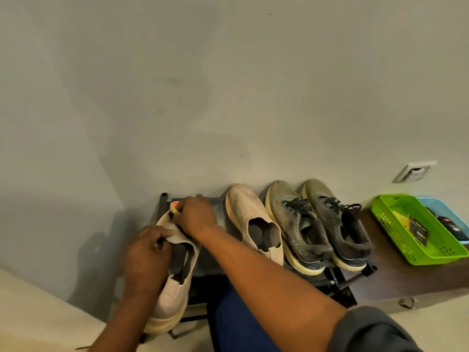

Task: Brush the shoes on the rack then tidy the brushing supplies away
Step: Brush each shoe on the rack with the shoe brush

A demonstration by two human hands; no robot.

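Note:
A beige slip-on shoe point(175, 295) lies at the left end of the black shoe rack point(213, 265). My left hand point(146, 255) pinches the shoe's tongue edge. My right hand point(195, 215) grips a brush with an orange-and-yellow end point(174, 206) against the shoe's toe; the bristles are hidden under the hand. The matching beige shoe point(253, 219) stands in the middle of the rack. A pair of olive-green laced trainers point(319, 222) stands at the right end.
A green plastic basket point(385, 219) holding a dark packet sits on a brown surface right of the rack. A blue basket point(441, 207) with dark items is behind it. A wall socket point(413, 171) is above. The wall is close behind the rack.

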